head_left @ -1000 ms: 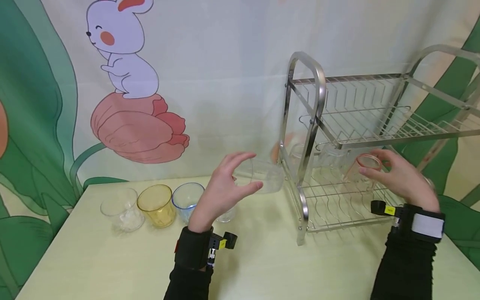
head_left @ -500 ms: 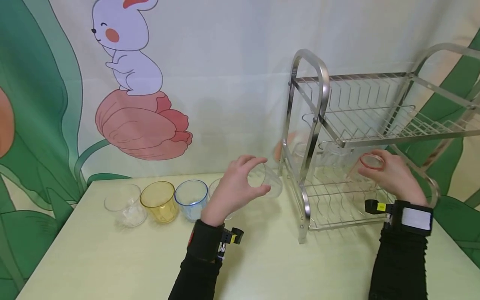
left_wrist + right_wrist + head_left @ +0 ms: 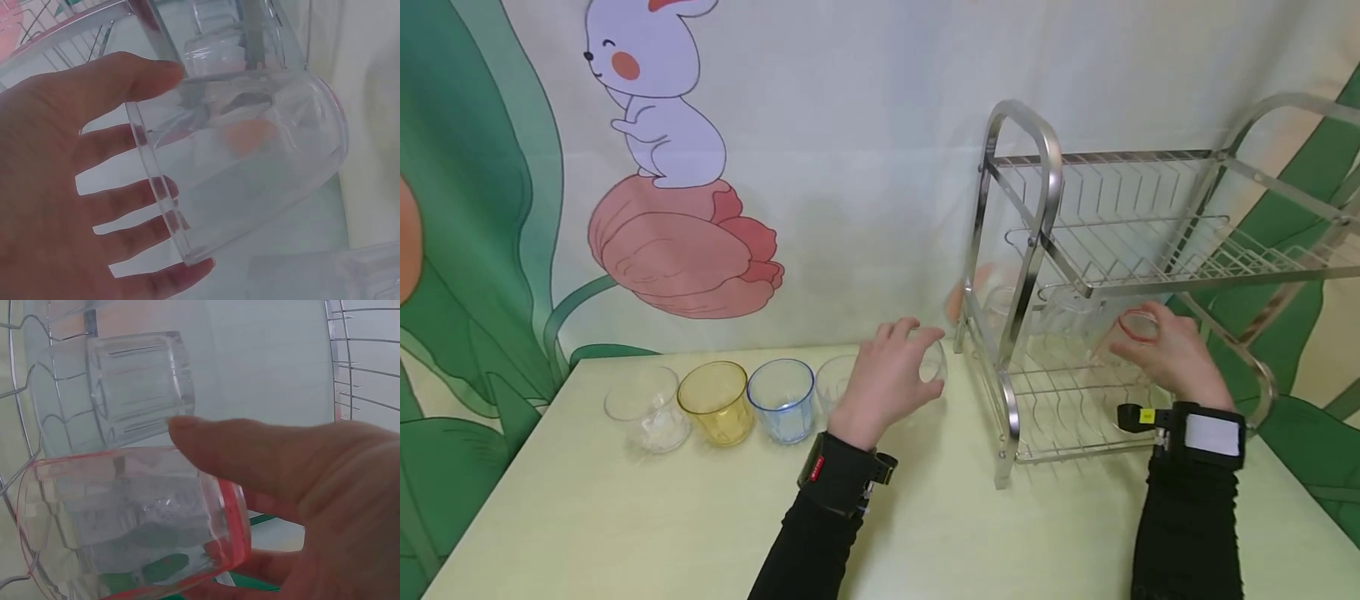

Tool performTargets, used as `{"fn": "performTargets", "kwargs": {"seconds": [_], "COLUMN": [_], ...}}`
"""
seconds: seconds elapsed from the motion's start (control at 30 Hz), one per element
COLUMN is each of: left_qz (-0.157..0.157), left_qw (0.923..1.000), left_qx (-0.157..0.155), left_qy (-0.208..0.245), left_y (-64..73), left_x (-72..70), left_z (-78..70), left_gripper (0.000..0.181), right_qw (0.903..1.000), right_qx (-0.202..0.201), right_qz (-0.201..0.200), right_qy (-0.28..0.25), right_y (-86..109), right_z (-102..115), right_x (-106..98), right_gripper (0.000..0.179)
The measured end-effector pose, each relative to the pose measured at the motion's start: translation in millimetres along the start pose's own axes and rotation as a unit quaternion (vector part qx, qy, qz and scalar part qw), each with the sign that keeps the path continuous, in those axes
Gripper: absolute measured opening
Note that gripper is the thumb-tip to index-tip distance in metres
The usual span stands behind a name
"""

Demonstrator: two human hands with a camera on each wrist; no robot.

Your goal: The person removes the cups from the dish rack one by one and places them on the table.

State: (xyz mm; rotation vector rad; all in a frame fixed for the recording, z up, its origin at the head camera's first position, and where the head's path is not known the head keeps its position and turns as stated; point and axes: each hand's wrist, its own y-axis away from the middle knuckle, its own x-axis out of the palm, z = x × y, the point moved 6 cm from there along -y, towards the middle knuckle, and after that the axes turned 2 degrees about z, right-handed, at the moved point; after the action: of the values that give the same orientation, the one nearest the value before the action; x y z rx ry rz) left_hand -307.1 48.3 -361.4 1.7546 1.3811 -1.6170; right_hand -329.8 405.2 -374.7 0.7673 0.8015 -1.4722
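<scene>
The step in hand seems to be setting or lifting glasses at the metal rack point(image 3: 1195, 284), one to each hand; which of the two, this moment alone does not settle. The right hand point(image 3: 1176, 350) pinches the red-edged glass point(image 3: 137, 519) near its base, thumb on one side and fingers on the other; that glass is upside down at the lower shelf point(image 3: 1075, 456), its wide mouth by the wires, though I cannot tell whether they bear its weight; just beside it, a shelf glass point(image 3: 140, 387) also has its mouth down. The left hand point(image 3: 883, 383) grips a clear glass point(image 3: 250, 162) round the rim, its mouth toward the palm; the glass is tilted, near the rack's left side, and whether it touches the bench point(image 3: 647, 525) is hidden. Upright in a row there are the far-left glass point(image 3: 647, 408), the yellow glass point(image 3: 715, 404), the blue glass point(image 3: 781, 400) and a fourth glass point(image 3: 833, 379), partly behind the left hand. As I judge it, the next move calls for a steady right hand, clear of the shelf glass; the left needs to level its glass before any setting down, away from the fourth.
</scene>
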Motion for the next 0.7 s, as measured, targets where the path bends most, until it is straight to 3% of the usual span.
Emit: {"fn": "performTargets", "kwargs": {"seconds": [0.2, 0.37, 0.7], "left_qz": [0.019, 0.040, 0.061], "left_qw": [0.9993, 0.9978, 0.9954], "left_qx": [-0.013, -0.018, -0.021], "left_qy": [-0.028, -0.050, -0.071], "left_y": [-1.5, -3.0, -4.1], "left_x": [8.6, 16.2, 28.2], "left_z": [1.2, 0.4, 1.1], "left_gripper": [0.057, 0.057, 0.056], "right_qw": [0.9995, 0.9995, 0.9997], "right_qx": [0.029, 0.028, 0.023], "right_qz": [-0.011, -0.012, 0.009], "right_qy": [0.008, -0.001, -0.009], "right_y": [5.1, 7.3, 8.4], "right_z": [-4.3, -5.3, -6.5], "right_x": [-1.8, -3.0, -2.5], "right_gripper": [0.086, 0.080, 0.086]}}
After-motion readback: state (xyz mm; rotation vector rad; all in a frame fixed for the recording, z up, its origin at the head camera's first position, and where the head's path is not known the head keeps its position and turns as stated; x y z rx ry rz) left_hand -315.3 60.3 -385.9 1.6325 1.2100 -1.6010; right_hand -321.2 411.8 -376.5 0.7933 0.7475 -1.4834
